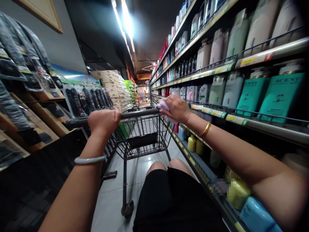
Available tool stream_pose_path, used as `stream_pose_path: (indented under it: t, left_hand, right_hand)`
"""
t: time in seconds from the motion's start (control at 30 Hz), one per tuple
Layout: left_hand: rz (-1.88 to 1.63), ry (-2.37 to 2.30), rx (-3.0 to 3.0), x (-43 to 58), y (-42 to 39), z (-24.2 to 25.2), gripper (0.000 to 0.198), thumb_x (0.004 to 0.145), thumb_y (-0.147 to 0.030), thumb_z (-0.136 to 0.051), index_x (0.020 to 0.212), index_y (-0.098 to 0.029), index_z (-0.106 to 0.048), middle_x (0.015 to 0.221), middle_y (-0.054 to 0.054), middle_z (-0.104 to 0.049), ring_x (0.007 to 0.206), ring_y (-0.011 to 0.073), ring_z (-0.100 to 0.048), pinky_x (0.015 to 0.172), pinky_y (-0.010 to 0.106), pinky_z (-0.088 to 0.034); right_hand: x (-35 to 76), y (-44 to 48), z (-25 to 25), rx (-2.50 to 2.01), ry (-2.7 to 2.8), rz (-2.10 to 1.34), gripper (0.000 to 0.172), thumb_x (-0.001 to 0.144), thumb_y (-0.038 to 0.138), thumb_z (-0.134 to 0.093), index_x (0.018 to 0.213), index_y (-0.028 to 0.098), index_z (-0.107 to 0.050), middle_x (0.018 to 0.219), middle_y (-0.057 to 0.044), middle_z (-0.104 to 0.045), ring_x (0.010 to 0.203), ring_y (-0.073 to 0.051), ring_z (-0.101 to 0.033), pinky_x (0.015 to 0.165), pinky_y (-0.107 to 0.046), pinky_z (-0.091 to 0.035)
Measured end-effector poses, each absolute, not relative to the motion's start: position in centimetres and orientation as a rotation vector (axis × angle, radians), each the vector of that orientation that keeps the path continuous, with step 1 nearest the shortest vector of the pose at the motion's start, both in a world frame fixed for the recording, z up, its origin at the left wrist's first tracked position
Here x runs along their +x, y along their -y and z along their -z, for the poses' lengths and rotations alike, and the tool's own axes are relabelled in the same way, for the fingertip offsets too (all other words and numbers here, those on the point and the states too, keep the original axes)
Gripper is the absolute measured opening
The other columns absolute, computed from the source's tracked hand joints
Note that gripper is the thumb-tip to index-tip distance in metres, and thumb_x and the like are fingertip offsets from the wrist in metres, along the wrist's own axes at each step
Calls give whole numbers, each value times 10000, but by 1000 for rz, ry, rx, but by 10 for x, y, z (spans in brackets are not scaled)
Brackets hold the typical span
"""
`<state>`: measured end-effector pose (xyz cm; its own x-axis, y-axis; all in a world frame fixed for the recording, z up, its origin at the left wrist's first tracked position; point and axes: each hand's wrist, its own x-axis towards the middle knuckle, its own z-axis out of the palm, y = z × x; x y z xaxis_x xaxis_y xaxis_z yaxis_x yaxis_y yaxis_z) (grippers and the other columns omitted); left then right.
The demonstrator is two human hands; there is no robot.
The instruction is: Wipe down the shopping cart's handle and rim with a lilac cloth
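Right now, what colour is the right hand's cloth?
The cloth is pale lilac, clearest in head view.

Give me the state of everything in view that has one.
Left hand, closed around the cart handle
Right hand, closed over a crumpled pale purple cloth at the handle
Shopping cart, upright
Ceiling light, lit
Teal bottles, upright on the shelf
Pale bangle, worn on the left arm
Gold bracelet, worn on the right arm

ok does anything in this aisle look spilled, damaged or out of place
No spill or damage shows. A blocky pixelated patch over the bottom shelf hides what's there. Also slightly unusual: a pale, bunched cloth under only the right hand at the cart handle.
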<state>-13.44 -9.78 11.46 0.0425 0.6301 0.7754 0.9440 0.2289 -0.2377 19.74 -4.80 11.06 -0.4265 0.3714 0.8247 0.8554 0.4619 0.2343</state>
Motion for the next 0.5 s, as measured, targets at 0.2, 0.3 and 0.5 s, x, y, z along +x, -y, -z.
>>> stream_pose_path:
  t: [0.2,0.3,0.5]
  left_hand:
    - [503,1684,-1460,-121,109,-113,825,1006,-423,-58,851,-73,-788,782,198,-725,739,325,-669,590,380,-284]
    - [513,1707,-1453,-120,113,-115,837,1004,-434,-54,869,-69,-795,791,207,-721,747,334,-666,604,379,-296]
    - [499,1679,-1505,-117,125,-114,853,1015,-455,-39,858,-74,-785,820,209,-720,751,331,-659,613,390,-313]
  right_hand:
    - [148,65,-135,-1394,2015,504,513,1019,492,-366,894,197,-766,966,-127,-752,790,-225,-597,667,-351,-346]
    - [115,82,-127,-1200,1931,605,597,1046,580,-306,981,201,-763,1014,-119,-753,891,-242,-619,716,-354,-369]
    - [127,78,-140,-1125,2182,452,766,1012,730,-222,1118,199,-763,1091,-143,-745,976,-261,-635,803,-365,-423]
